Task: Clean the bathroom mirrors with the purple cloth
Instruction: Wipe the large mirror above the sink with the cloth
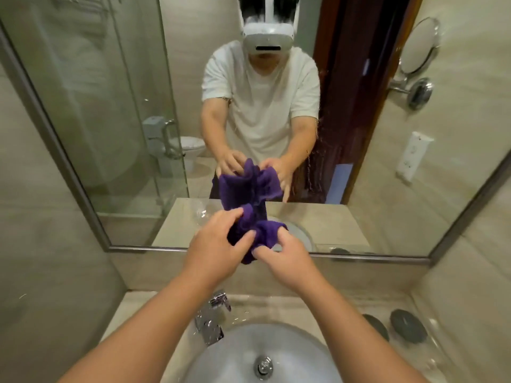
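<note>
We hold the purple cloth (255, 230) bunched just in front of the mirror (110, 134), near its lower edge. Our left hand (218, 244) and right hand (286, 258) both have fingers (240, 241) curled into its folds, probably gathering it into a pad for wiping the glass.

White short-sleeved T-shirt (262, 106), white headset (267, 37)

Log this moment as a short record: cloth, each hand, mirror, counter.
item: purple cloth, bunched, held up before the mirror
left: left hand grips its left side
right: right hand grips its right side
glass: wet streaks right of centre
counter: faucet, sink, two dark round discs at right
</note>
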`<state>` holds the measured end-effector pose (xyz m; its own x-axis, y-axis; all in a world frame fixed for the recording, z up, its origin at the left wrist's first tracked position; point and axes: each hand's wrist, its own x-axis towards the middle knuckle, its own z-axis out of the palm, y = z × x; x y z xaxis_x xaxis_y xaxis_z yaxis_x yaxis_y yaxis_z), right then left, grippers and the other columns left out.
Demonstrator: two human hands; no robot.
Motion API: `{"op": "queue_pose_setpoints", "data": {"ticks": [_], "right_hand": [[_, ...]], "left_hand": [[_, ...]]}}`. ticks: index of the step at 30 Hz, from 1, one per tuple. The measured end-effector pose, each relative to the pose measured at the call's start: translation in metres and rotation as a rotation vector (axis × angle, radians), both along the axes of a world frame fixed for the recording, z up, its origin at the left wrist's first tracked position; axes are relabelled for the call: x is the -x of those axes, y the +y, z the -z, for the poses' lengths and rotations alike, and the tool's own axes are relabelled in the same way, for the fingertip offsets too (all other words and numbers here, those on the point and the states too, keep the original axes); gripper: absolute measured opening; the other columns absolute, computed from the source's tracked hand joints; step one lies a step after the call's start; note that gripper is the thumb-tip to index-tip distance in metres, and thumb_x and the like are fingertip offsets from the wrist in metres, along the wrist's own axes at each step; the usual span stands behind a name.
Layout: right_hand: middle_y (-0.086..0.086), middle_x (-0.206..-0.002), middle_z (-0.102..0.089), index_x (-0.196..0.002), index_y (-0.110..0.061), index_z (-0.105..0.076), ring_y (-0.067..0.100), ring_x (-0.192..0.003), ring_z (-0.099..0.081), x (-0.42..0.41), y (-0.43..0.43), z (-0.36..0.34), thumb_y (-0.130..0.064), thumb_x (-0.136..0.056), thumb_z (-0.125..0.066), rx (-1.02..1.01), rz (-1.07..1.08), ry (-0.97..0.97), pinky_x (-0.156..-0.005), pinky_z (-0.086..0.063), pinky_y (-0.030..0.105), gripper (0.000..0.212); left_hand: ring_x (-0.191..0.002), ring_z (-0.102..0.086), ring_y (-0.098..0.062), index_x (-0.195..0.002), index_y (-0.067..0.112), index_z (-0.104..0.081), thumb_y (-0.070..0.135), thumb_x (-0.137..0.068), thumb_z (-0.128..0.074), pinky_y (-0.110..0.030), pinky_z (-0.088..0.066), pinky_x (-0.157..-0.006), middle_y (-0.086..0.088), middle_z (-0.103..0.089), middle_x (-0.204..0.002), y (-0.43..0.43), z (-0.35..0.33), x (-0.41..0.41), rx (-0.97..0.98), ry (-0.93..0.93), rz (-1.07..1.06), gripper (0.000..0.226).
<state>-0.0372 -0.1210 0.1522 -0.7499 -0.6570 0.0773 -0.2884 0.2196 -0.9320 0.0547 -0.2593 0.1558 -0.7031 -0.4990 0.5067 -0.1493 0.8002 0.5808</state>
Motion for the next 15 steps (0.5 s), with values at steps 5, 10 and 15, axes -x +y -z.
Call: {"op": "queue_pose_setpoints", "data": {"ticks": [5, 10, 15], "right_hand": [[-0.007, -0.058, -0.061, -0.074, -0.017, -0.064, 0.005, -0.049, -0.053, -0.006, 0.035, 0.010, -0.031, -0.086, -0.065, -0.362, 0.040, -0.304, -0.054, -0.042, 0.021, 0.019], [-0.002, -0.064, -0.064, -0.073, -0.022, -0.067, 0.011, -0.055, -0.058, -0.020, 0.071, 0.015, -0.063, -0.083, -0.062, -0.435, -0.052, -0.310, -0.069, -0.043, 0.031, 0.042], [0.007, -0.077, -0.073, -0.087, -0.017, -0.075, 0.021, -0.069, -0.069, -0.040, 0.082, -0.015, -0.071, -0.067, -0.071, -0.338, -0.182, -0.339, -0.070, -0.053, 0.033, 0.058]], "left_hand": [[-0.055, -0.051, -0.011, -0.060, 0.025, -0.055, 0.060, -0.091, -0.056, -0.027, -0.030, -0.050, 0.008, -0.051, -0.054, -0.003, -0.019, -0.025, -0.098, -0.435, -0.068, 0.047], [-0.060, -0.057, -0.005, -0.073, 0.028, -0.064, 0.053, -0.087, -0.067, -0.025, -0.045, -0.054, 0.007, -0.063, -0.067, 0.002, -0.006, -0.056, -0.373, -0.497, 0.158, 0.029], [-0.105, -0.064, -0.002, -0.112, 0.035, -0.065, 0.045, -0.086, -0.073, -0.031, -0.051, -0.098, 0.013, -0.068, -0.113, 0.060, 0.043, -0.064, -0.617, -0.543, 0.436, 0.029]]}}
